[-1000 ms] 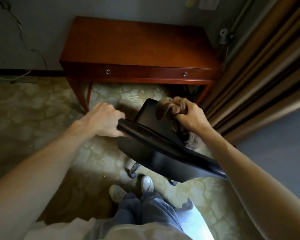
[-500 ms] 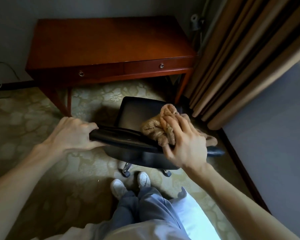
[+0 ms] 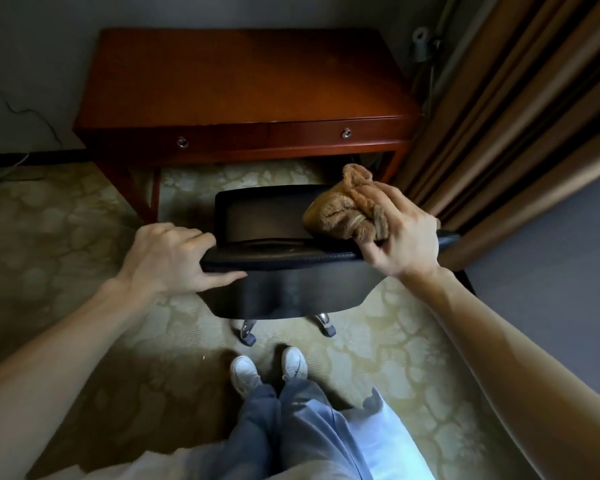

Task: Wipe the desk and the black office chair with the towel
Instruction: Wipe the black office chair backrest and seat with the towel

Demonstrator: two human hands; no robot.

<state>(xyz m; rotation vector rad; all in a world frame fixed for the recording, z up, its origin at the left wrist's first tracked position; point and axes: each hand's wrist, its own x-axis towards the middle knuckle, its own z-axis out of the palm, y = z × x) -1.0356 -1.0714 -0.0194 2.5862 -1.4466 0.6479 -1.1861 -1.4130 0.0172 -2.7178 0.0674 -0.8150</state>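
Patterned carpet underfoot — brown curtains at right, cable on wall at left.

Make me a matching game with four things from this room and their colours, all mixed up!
Things:
1. towel
2. chair
3. desk
4. shoes

Colours:
A. white
B. black
C. reddish-brown
D. tan

Right pairs: 1-D, 2-B, 3-C, 4-A.
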